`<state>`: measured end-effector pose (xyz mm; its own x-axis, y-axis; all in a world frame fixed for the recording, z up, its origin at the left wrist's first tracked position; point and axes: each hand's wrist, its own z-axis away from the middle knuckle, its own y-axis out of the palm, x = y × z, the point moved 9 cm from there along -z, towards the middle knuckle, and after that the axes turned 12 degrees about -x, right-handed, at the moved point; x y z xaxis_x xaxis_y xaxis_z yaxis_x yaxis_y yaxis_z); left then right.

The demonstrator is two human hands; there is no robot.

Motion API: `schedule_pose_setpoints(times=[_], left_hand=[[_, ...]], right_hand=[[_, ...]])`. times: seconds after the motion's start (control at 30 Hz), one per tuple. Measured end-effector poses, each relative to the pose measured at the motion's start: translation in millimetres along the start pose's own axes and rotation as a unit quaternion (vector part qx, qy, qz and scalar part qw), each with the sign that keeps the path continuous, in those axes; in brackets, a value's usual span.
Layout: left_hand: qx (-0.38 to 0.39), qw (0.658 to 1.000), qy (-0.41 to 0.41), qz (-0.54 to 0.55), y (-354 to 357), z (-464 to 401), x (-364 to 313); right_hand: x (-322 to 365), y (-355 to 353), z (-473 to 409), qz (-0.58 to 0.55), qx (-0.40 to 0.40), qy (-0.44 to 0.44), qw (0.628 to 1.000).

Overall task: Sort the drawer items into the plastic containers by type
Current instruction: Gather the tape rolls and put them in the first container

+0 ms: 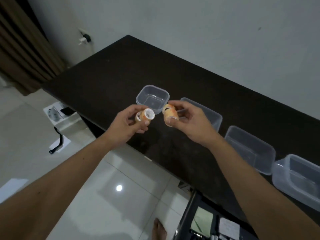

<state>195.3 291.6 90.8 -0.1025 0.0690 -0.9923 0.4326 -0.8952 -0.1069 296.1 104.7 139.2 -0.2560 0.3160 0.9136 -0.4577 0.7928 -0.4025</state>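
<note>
Left hand (127, 126) grips stack of tape rolls (145, 116); right hand (187, 121) grips second stack (170, 113). Both held above near edge of square tub (152, 97), on dark counter (121, 70). Three more tubs at right look empty. Risk: loose rolls slip apart on release, bounce off rim, roll to floor.

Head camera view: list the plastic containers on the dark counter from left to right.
Small square container → rectangular container partly hidden behind the right hand → second rectangular container → rectangular container at the right edge of the view.
</note>
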Motion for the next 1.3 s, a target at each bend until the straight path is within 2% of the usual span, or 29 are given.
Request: schedule_pose_setpoints(times=[0.23, 0.43, 0.73, 1.03, 1.2, 1.3], left_hand=[[-0.019, 0.995, 0.040, -0.086, -8.0, -84.0, -10.1], [-0.031, 0.985, 0.036, -0.165, -4.3, -117.5, -3.2], [-0.034, 0.985, 0.042, -0.166, -3.1, -109.6, -0.9], [-0.074, 0.992, 0.040, -0.098, -2.1, -73.7, -11.7], [-0.056, 0.997, 0.022, -0.057, 23.0, -19.6, -17.1], [-0.036, 0.997, 0.032, -0.061, 44.8, 30.3, -9.1]], right_hand=[[-6.4, 25.5, -98.4, 0.083, 0.040, -0.026, 0.995], [-20.3, 43.7, -134.8, 0.147, 0.051, -0.056, 0.986], [-28.1, 38.8, -135.0, 0.097, 0.027, -0.049, 0.994], [-15.0, 2.0, -88.6, 0.047, 0.011, -0.048, 0.998], [-9.7, -37.7, -14.8, 0.046, -0.048, -0.047, 0.997], [-24.2, -59.5, 52.0, 0.038, -0.071, -0.013, 0.997]])
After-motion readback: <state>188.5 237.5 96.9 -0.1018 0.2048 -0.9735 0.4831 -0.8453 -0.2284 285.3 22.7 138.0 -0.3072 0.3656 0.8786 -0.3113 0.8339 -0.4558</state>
